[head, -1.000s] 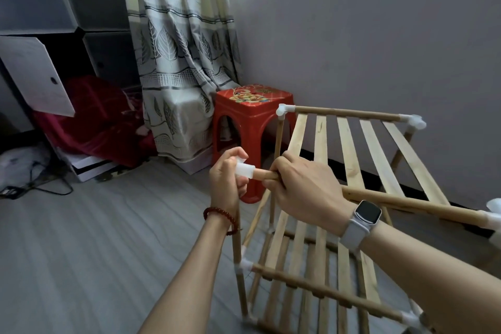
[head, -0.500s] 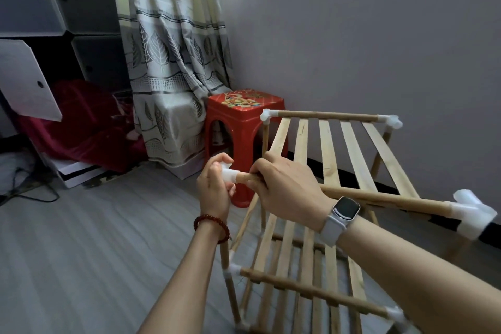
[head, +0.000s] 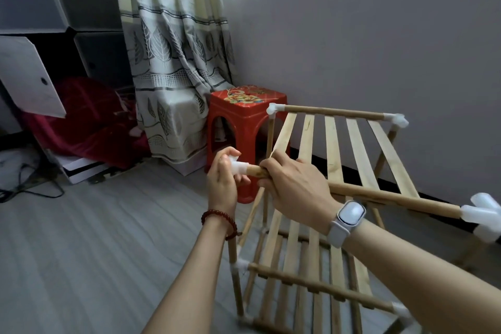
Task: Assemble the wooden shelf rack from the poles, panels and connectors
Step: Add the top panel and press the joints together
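While the left hand pinches a white connector at the near pole's end, the right hand wraps its curled fingers around that pole just at the connector's 3 o'clock. The pole runs toward 4 o'clock to another white connector. The half-built rack stands on the floor, at 4 o'clock from a red stool. Compared with half a second ago, both grips are unchanged, and the rack sits slightly further right in view.
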